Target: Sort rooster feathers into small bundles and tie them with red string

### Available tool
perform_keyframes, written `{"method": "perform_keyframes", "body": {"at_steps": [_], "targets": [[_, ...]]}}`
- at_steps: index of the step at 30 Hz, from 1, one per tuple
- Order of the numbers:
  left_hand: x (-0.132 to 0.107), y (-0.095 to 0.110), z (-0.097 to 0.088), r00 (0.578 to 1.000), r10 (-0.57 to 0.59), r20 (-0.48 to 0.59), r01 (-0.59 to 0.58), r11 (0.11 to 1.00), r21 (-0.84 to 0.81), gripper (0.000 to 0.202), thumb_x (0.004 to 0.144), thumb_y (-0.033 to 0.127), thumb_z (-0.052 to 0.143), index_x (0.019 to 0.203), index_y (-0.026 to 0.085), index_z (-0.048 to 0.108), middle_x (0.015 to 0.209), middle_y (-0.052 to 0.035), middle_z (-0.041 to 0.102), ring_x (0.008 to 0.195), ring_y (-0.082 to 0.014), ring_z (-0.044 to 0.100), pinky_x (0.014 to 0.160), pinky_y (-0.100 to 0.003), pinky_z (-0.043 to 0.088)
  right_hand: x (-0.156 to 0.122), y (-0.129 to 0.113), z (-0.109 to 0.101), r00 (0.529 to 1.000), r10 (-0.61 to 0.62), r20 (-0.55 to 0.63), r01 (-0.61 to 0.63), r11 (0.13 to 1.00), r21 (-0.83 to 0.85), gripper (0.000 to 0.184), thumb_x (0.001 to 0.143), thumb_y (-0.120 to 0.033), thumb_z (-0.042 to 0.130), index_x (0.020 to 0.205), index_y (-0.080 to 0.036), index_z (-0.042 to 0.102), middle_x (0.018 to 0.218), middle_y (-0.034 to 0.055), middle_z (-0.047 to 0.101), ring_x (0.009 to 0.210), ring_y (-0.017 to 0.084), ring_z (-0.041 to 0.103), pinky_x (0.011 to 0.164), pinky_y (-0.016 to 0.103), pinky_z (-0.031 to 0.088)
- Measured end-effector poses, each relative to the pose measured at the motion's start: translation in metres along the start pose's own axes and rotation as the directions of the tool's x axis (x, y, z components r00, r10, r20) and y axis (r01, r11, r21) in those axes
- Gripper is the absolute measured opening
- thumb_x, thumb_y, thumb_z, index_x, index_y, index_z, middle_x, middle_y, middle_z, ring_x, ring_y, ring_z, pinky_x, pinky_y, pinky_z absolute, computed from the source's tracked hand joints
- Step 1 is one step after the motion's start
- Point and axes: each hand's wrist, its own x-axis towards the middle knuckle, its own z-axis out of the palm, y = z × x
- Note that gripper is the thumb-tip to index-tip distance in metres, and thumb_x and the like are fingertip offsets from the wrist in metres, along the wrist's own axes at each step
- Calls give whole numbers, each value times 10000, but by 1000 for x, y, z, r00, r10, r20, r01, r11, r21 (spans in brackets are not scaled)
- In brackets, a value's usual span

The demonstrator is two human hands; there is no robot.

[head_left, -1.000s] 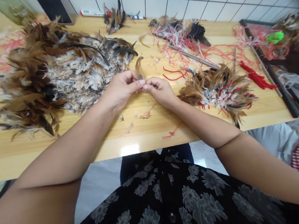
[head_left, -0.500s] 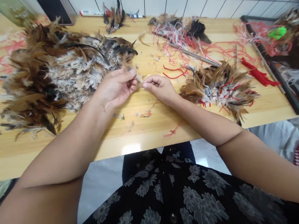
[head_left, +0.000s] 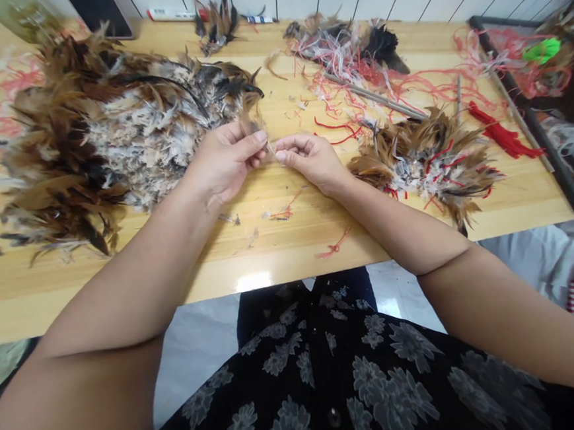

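Between thumb and fingers, my left hand pinches a few small brown feathers, their tufts pointing up and their pale quills toward the right. My right hand is closed in a pinch at the quill ends, thumb and forefinger together; the exact contact is too small to make out. Left of the hands lies a large heap of brown, black and whitish feathers. To the right sits a bunch of brown feathers tied with red strands.
Red yarn lies at the right beside a dark-framed tray. Behind are thin sticks, pink and white string, a small feather bunch and a marker. String scraps lie near the front edge.
Both hands remain together at the feathers, with slight finger shifts; the right fingers have moved a little up along the quill ends. The whole view has shifted slightly.
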Motion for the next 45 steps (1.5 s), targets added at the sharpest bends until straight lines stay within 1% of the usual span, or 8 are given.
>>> {"method": "perform_keyframes", "body": {"at_steps": [8,15,19,21,24,27,30,45], "targets": [[-5,-6,2,989,136,63,-142,983,112,493,923,280,1263,916,258,771,877,5,770,882,-215,768,732,-280,613,1,-1,-1,996,-59,74,59,998,0,774,792,-951,1083,931,-233,830,974,37,830,960,208,711,955,377,643],[-9,6,4,987,153,57,-162,962,220,542,920,306,1282,951,243,745,872,11,766,988,-239,792,791,-317,555,1,-4,-5,988,-122,90,134,980,-150,497,1082,-640,982,864,-228,808,981,31,778,1067,227,739,1199,451,644],[-6,26,-11,930,367,15,-348,869,353,517,940,391,1307,1019,250,816,956,13,791,965,-211,731,853,-327,578,0,-9,-7,997,-81,15,82,979,-184,526,1140,-626,957,868,-211,785,934,5,685,1086,220,745,1212,474,644],[-6,38,-17,885,462,-64,-380,794,474,381,1033,153,1215,1041,204,838,967,42,781,967,-155,692,897,-274,543,-1,-11,-6,996,-89,-17,84,979,-187,564,1167,-663,925,875,-200,787,938,-2,653,1094,210,755,1212,472,629],[-13,49,-16,924,366,-108,-261,812,521,303,1117,-164,933,1065,134,909,949,46,809,899,-95,649,875,-224,498,-4,-13,-4,994,-103,-28,96,979,-180,627,1163,-739,903,863,-201,786,942,5,659,1080,205,753,1196,457,620],[-19,42,-8,994,108,-33,-86,914,397,267,1072,-131,977,985,113,911,884,7,844,911,-149,754,857,-250,539,-6,-11,1,996,-91,-18,87,983,-164,655,1093,-811,953,856,-223,788,949,22,707,1069,226,745,1177,455,634],[-18,24,1,1000,-27,-12,29,950,310,331,986,-56,1092,893,154,854,782,10,799,987,-231,839,825,-278,554,-6,-9,4,997,-79,-25,73,984,-165,651,1000,-825,1035,851,-239,793,952,30,737,1081,244,737,1188,453,645],[-10,-6,13,992,101,-76,-97,994,58,460,1030,33,1150,783,220,809,774,14,777,741,-161,764,733,-242,599,-1,20,7,981,-195,-15,188,959,-211,542,1170,-751,881,1061,-220,895,1089,56,835,1119,230,765,1138,402,645]]}}
